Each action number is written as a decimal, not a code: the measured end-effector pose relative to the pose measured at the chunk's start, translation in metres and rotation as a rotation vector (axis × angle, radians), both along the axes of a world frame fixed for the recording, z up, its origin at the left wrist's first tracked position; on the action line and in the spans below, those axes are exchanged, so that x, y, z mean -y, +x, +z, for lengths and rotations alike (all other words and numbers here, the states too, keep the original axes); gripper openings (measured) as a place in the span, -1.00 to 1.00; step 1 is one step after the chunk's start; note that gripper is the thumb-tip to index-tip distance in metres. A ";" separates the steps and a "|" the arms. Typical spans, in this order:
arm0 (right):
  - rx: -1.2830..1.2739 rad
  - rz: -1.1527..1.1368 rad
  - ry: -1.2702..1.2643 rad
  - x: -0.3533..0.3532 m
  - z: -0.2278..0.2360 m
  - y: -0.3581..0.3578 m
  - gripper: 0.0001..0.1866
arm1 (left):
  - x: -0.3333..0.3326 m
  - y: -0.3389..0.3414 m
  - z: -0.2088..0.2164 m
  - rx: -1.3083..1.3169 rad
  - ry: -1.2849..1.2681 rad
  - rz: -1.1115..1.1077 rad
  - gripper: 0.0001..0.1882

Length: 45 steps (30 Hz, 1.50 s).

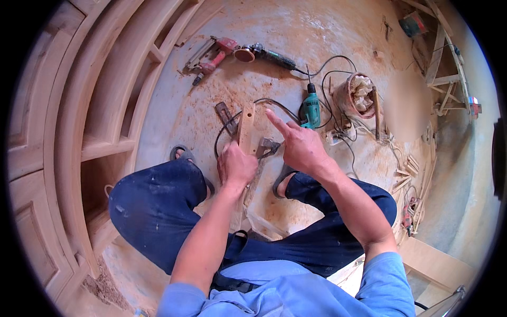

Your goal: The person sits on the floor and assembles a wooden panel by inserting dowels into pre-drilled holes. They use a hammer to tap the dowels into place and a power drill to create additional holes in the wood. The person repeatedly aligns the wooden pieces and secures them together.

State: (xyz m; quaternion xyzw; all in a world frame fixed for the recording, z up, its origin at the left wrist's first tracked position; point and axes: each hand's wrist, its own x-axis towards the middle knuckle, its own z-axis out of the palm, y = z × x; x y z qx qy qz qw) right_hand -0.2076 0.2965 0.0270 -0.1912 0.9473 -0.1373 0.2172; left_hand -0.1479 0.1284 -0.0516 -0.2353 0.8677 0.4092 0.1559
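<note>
My left hand is closed around a pale wooden strip standing out between my knees, with a dark hole near its far end. My right hand hovers just right of it, index finger stretched toward the strip's far end and the other fingers curled; whatever they may hold is hidden. Between my hands lies a dark-ended flat piece, its kind unclear. Left of the strip, a dark, worn flat block rests on the dusty floor. A teal power drill with a bit fitted lies beyond my right hand.
Farther off lie a red nail gun and an angle grinder with a brown disc. Cords loop around a bucket holding crumpled pale material. Wooden cabinet frames line the left side. Thin wood sticks lie at right.
</note>
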 end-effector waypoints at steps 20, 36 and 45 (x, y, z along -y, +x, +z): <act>-0.067 0.092 0.061 0.031 -0.030 -0.002 0.00 | 0.002 0.001 0.003 -0.037 0.059 -0.038 -0.61; -0.215 0.891 0.808 0.068 0.019 -0.014 -0.35 | -0.009 0.007 -0.012 -0.131 0.035 -0.018 -0.69; -0.069 0.324 0.386 0.041 0.018 -0.018 0.08 | 0.003 0.003 -0.002 -0.057 0.071 -0.039 -0.65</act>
